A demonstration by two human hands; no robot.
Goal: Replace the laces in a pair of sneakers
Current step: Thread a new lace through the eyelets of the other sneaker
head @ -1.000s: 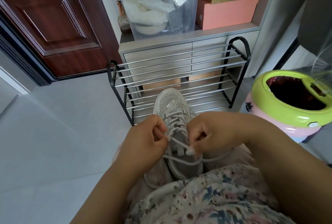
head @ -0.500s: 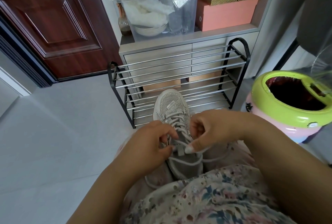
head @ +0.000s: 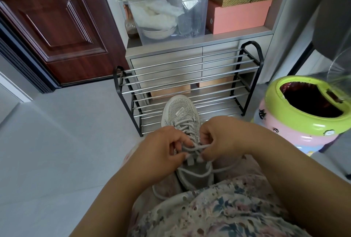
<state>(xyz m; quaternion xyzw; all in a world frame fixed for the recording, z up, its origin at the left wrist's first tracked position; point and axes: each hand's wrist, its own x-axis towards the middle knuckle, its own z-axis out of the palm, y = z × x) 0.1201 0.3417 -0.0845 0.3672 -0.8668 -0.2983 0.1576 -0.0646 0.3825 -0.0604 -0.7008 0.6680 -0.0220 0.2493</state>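
A grey glittery sneaker (head: 179, 112) rests on my lap, toe pointing away toward the rack. Its pale grey lace (head: 195, 148) crosses over the tongue, and loose ends trail to the right and down beside the heel. My left hand (head: 161, 148) pinches the lace on the left side of the eyelets. On the right side my right hand (head: 218, 139) pinches the same lace, thumb and fingertips close to the tongue. Both hands cover the upper eyelets.
A black and chrome shoe rack (head: 190, 84) stands just ahead on the grey floor. A pink bin with a green rim (head: 303, 115) sits to the right. Behind are a cabinet with a clear storage box (head: 171, 18), orange boxes (head: 241, 10) and a brown door (head: 53, 27).
Both hands have shifted slightly along the laces and drawn a lace strand across the tongue between them. The sneaker stays in place on my lap.
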